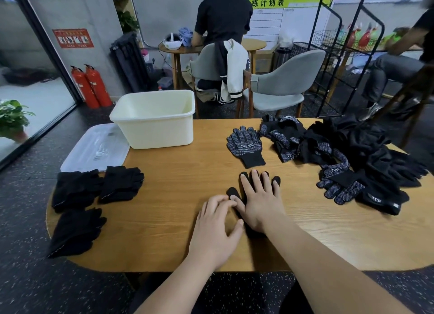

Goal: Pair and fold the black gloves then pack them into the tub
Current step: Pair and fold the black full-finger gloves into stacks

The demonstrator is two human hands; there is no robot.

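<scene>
A black glove (232, 192) lies flat on the wooden table (178, 196) near its front. My right hand (259, 202) presses flat on it with straight spread fingers, covering most of it. My left hand (217, 226) touches the glove's thumb side with bent fingertips. A dotted black glove (246, 144) lies palm up just beyond. A heap of loose black gloves (352, 156) covers the right side. Three folded pairs (94, 191) sit at the left. The cream tub (155, 117) stands at the far left, and I see nothing inside it.
A clear plastic lid (96, 147) lies left of the tub, overhanging the table edge. Beyond the table stand grey chairs (281, 85), a black wire rack (340, 55) and two people. Fire extinguishers (91, 85) stand by the wall at the left.
</scene>
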